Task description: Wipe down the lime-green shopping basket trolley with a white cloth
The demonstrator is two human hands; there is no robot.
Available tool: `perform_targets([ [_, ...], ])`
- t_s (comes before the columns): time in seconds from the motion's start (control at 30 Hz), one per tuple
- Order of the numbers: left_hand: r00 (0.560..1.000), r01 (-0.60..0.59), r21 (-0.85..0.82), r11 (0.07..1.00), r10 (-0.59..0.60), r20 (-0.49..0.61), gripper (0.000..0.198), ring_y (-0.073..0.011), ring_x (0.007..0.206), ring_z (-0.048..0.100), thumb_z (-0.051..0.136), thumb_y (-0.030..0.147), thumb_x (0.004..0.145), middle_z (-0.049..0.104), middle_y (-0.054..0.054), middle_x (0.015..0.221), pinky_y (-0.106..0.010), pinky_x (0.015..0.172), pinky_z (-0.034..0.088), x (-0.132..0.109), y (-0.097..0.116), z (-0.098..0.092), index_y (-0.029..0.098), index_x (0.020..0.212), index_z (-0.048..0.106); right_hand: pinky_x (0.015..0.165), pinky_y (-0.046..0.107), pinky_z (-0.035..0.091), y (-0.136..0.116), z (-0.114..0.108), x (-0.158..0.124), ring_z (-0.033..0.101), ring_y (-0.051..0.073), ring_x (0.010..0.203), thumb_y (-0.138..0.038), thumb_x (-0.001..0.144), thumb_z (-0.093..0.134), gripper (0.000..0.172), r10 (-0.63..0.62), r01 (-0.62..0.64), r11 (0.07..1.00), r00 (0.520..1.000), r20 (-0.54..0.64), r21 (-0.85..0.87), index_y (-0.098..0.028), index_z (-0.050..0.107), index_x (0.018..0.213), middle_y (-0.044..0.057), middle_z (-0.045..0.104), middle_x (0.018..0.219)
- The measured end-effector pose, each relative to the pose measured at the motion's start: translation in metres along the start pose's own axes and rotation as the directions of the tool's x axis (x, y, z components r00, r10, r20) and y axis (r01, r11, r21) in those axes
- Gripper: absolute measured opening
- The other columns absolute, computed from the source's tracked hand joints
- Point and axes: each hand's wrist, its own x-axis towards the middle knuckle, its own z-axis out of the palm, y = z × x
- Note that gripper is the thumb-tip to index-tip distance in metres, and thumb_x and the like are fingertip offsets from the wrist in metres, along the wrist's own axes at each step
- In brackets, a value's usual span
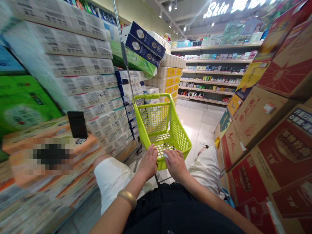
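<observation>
A lime-green shopping basket [180,143] on wheels stands between my knees, its slatted inside facing up. My left hand [149,162] is closed over the near rim, the fingers curled on its left part. Beside it my right hand [175,164] rests on the same rim with bent fingers. A small white piece, like a tissue [166,155], shows under the right fingertips, pressed against the rim. Most of it is hidden. A long metal pole [130,81] with a dark grip rises at the basket's far left corner.
Stacked paper packs [97,81] line the left side. A dark phone-like object [77,124] stands on an orange pack [94,143]. Red and brown cartons [258,117] are piled close on the right. Shelves of small goods [214,73] stand at the back, beyond the tiled floor [195,120].
</observation>
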Motion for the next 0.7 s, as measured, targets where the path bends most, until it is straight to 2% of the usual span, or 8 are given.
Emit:
perform_targets([
  [0.2, 1.0, 0.002, 0.01, 1.0, -0.002, 0.013, 0.042, -0.0284, 0.141, 0.027, 0.049, 0.0, 0.063, 0.05, -0.013, 0.122, -0.05, 0.116, 0.034, 0.001, 0.003, -0.001, 0.019, 0.1, 0.048, 0.1, 0.039, 0.025, 0.037, -0.016, -0.007, 0.058, 0.019, 0.102, -0.022, 0.095, 0.045, 0.026, 0.161, -0.172, 0.983, 0.975, -0.154, -0.064, -0.022, 0.06, 0.115, 0.006, 0.068, 0.109],
  [0.3, 1.0, 0.002, 0.021, 1.0, -0.002, 0.014, 0.042, -0.0283, 0.141, 0.026, 0.048, 0.0, 0.064, 0.049, -0.013, 0.123, -0.049, 0.117, 0.033, 0.001, 0.003, -0.001, 0.019, 0.101, 0.047, 0.095, 0.035, 0.03, 0.028, -0.015, -0.003, 0.058, 0.019, 0.096, -0.023, 0.093, 0.049, 0.025, 0.12, -0.128, 0.991, 0.982, -0.146, -0.048, -0.021, 0.063, 0.113, 0.006, 0.068, 0.103],
  [0.4, 1.0, 0.006, 0.024, 1.0, -0.007, 0.019, 0.042, -0.0279, 0.142, 0.026, 0.047, 0.001, 0.066, 0.049, -0.012, 0.123, -0.05, 0.116, 0.035, 0.001, 0.002, 0.0, 0.019, 0.104, 0.046, 0.086, 0.031, 0.034, 0.004, -0.006, 0.006, 0.056, 0.018, 0.088, -0.025, 0.09, 0.053, 0.024, -0.019, 0.017, 0.999, 0.998, -0.053, -0.028, -0.023, 0.064, 0.112, 0.004, 0.066, 0.092],
  [0.5, 1.0, 0.011, 0.009, 1.0, -0.011, 0.028, 0.043, -0.0277, 0.142, 0.026, 0.047, 0.002, 0.068, 0.048, -0.013, 0.125, -0.052, 0.113, 0.038, 0.0, 0.0, -0.001, 0.018, 0.108, 0.046, 0.089, 0.032, 0.032, -0.013, 0.004, 0.011, 0.055, 0.018, 0.088, -0.025, 0.091, 0.052, 0.025, -0.105, 0.104, 0.994, 0.995, -0.002, -0.044, -0.025, 0.062, 0.114, 0.003, 0.065, 0.093],
  [0.6, 1.0, 0.003, 0.007, 1.0, -0.004, 0.029, 0.044, -0.0281, 0.142, 0.025, 0.047, 0.001, 0.066, 0.049, -0.012, 0.125, -0.053, 0.113, 0.036, 0.0, 0.001, -0.001, 0.019, 0.106, 0.046, 0.095, 0.035, 0.028, -0.004, 0.006, 0.008, 0.057, 0.018, 0.089, -0.024, 0.093, 0.049, 0.021, -0.074, 0.07, 0.995, 0.995, -0.068, -0.067, -0.022, 0.06, 0.111, 0.004, 0.066, 0.095],
  [0.7, 1.0, -0.001, 0.012, 1.0, 0.001, 0.024, 0.042, -0.0287, 0.142, 0.026, 0.049, 0.001, 0.064, 0.049, -0.012, 0.124, -0.052, 0.115, 0.034, 0.001, 0.003, -0.002, 0.019, 0.103, 0.047, 0.095, 0.035, 0.028, 0.02, -0.001, 0.001, 0.058, 0.018, 0.089, -0.025, 0.095, 0.046, 0.021, 0.03, -0.046, 0.995, 0.985, -0.17, -0.089, -0.018, 0.059, 0.11, 0.005, 0.069, 0.094],
])
